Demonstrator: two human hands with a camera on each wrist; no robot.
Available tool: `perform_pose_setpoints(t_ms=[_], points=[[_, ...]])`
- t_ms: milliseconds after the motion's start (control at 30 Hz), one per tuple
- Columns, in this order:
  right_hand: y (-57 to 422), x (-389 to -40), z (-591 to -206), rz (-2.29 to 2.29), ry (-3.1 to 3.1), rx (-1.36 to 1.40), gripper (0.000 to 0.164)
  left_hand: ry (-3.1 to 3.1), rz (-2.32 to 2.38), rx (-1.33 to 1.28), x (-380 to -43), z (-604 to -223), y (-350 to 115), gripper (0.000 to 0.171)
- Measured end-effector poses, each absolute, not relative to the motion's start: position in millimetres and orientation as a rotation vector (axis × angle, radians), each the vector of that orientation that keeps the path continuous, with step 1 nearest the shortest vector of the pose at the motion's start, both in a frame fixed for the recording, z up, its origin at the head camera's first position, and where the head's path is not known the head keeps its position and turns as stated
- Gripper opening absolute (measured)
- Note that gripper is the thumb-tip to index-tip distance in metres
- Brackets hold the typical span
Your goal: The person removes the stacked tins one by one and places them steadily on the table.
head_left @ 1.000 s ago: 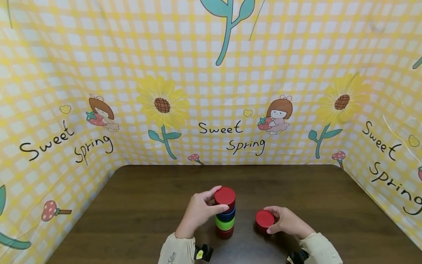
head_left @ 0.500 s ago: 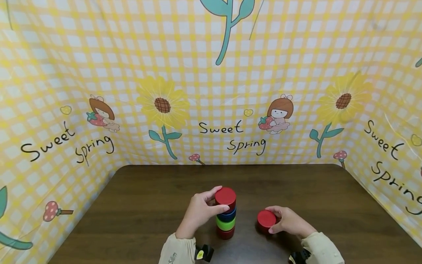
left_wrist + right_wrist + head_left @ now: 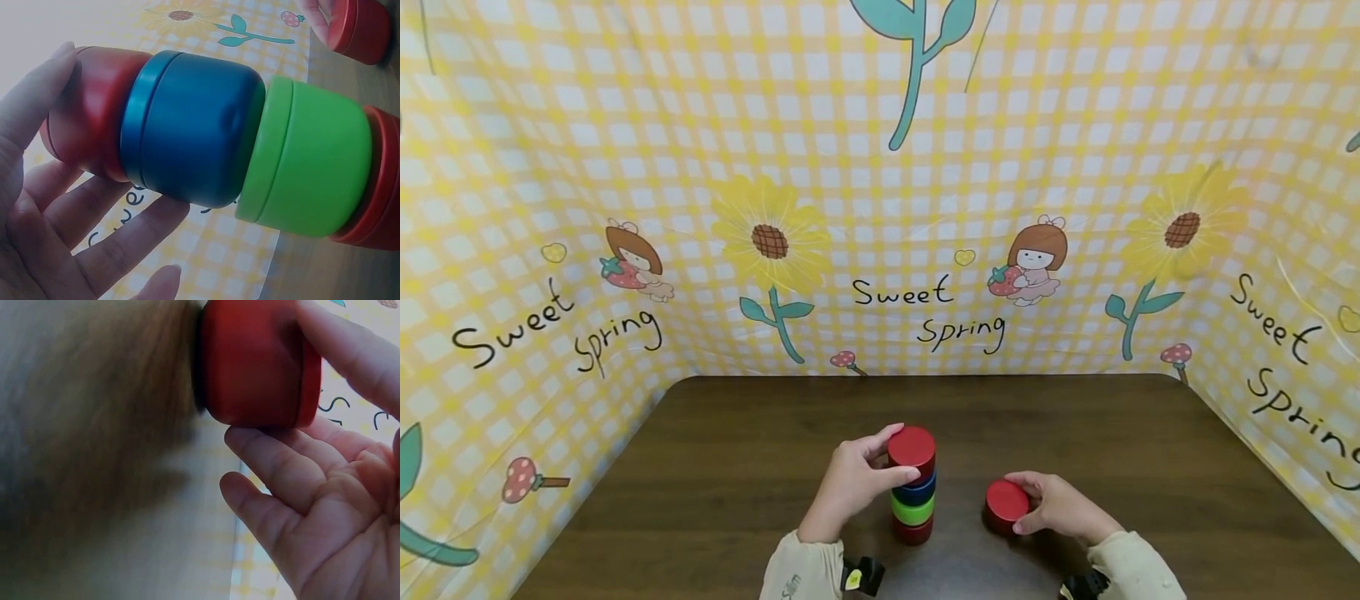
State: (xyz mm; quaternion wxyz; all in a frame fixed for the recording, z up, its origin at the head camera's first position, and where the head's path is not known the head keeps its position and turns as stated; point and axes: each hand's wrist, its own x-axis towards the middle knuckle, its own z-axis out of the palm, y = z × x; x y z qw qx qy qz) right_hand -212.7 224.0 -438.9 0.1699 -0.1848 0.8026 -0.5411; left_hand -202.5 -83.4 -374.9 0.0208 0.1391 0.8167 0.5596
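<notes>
A column of small round lidded tins stands on the table: a red tin (image 3: 913,532) at the bottom, then a green tin (image 3: 309,159), a blue tin (image 3: 194,128) and another red tin (image 3: 100,112) on top. My left hand (image 3: 853,481) pinches the top red tin between thumb and fingers. To the right of the column, a separate red tin (image 3: 1007,502) sits upright on the table. My right hand (image 3: 1062,507) grips it from its right side, thumb in front and fingers behind, as the right wrist view also shows.
The dark wooden table (image 3: 760,433) ends at a yellow checked cloth (image 3: 880,208) with printed sunflowers and lettering, hanging behind and at both sides. Black straps with wrist cameras (image 3: 862,575) sit at the cuffs of the pale sleeves (image 3: 803,567).
Both hands keep hold of their red tins. The view shifts slightly; the stack and the separate tin stay essentially where they were.
</notes>
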Motion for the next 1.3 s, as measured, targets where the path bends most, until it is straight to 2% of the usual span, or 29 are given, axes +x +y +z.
perform_pose_setpoints(t_ms=[367, 733, 1000, 1300], points=[[230, -210, -418, -1.507, 2.441, -0.499, 0.067, 2.518, 1.739, 0.456, -207, -376, -88, 0.059], [213, -203, -397, -1.675, 2.562, -0.522, 0.060, 2.554, 1.753, 0.520, -207, -375, -86, 0.057], [200, -200, -394, -1.563, 2.802, -0.717, 0.058, 2.583, 1.758, 0.567, -205, -378, -86, 0.057], [174, -203, -382, -1.546, 2.920, -0.896, 0.055, 2.635, 1.642, 0.659, -206, -382, -88, 0.069]])
